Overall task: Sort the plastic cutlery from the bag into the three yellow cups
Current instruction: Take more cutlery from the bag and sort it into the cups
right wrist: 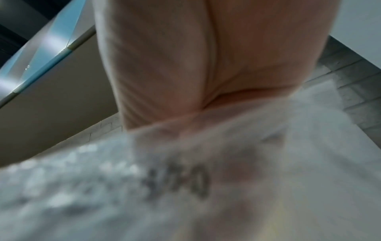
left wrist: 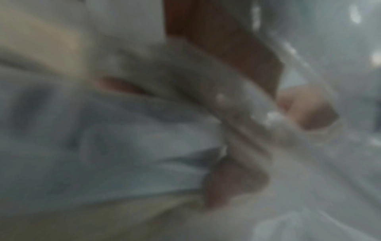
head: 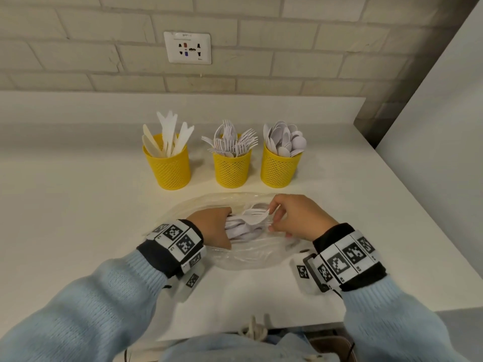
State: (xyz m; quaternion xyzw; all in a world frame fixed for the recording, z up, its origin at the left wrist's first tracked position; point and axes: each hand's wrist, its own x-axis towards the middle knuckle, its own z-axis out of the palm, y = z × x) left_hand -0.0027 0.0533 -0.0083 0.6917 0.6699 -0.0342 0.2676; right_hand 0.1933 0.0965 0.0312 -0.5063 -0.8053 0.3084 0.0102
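Clear bag (head: 245,257) lies flat on the white surface (head: 78,218), near three yellow cups (head: 231,167). Left hand (head: 211,226) grip wraps a cutlery bundle (head: 241,229) inside it. Right hand (head: 298,218) grip pinches one white fork (head: 257,214).

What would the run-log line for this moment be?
stage: picking from bag | left hand: grips cutlery bundle | right hand: pinches fork | cups: part-filled
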